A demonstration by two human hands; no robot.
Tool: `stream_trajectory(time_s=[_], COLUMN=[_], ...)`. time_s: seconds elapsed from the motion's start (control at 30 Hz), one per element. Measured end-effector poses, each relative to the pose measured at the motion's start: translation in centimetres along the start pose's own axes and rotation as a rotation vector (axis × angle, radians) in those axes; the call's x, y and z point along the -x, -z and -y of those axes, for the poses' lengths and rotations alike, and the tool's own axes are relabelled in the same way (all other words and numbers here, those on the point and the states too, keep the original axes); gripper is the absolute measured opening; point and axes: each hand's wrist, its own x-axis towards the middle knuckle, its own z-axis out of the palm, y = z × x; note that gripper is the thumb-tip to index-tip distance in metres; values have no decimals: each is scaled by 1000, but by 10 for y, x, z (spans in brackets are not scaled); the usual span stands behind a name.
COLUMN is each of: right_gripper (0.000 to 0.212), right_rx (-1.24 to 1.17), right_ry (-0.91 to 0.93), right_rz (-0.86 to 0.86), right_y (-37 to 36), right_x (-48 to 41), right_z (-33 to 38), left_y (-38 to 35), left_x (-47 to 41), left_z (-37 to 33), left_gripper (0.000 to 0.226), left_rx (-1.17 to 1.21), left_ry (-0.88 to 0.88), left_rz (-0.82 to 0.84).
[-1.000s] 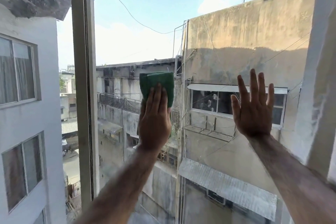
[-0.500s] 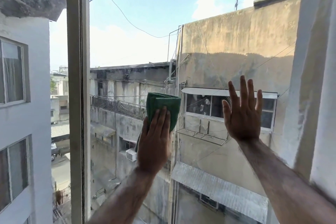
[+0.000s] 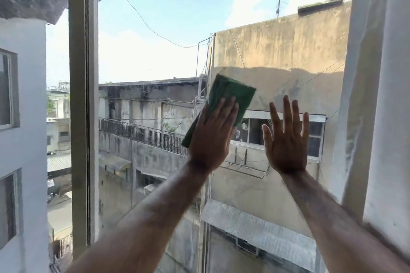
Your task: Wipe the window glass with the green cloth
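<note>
Near the middle of the frame, your left hand presses the green cloth flat on the window glass, fingers stretched straight over it, cloth tilted right. Just beside it, your right hand rests open-palmed on the glass, fingers spread, holding nothing.

Since a second ago the left hand has swept the green cloth rightward across the window glass, tilting it, until it lies just beside the right hand.
</note>
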Motion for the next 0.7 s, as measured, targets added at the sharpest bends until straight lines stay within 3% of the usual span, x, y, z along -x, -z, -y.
stream_trajectory(time_s=[0.1,0.17,0.23,0.33,0.4,0.5,0.57,0.7], right_gripper=[60,60,60,59,59,59,59,58], right_rx=[-7,-11,-12,-4,-6,-15,-14,-12], right_ry=[2,-12,-13,-8,-2,-6,-3,1], right_rz=[6,9,9,3,10,32,29,7], right_y=[3,3,3,1,1,3,4,6], right_x=[1,1,2,0,-1,0,-1,0], right_z=[2,3,4,3,3,2,2,3], left_y=[9,17,23,21,15,-2,-8,0], left_x=[61,65,37,-33,-62,-48,-1,115], left_z=[1,25,46,47,26,-12,-31,-44], left_gripper=[69,68,62,52,52,60,66,85], left_rx=[-73,-95,-116,-10,25,26,8,-40], left_ry=[-218,-306,-253,35,129,32,-71,-110], left_rz=[172,196,133,-15,-33,15,96,267])
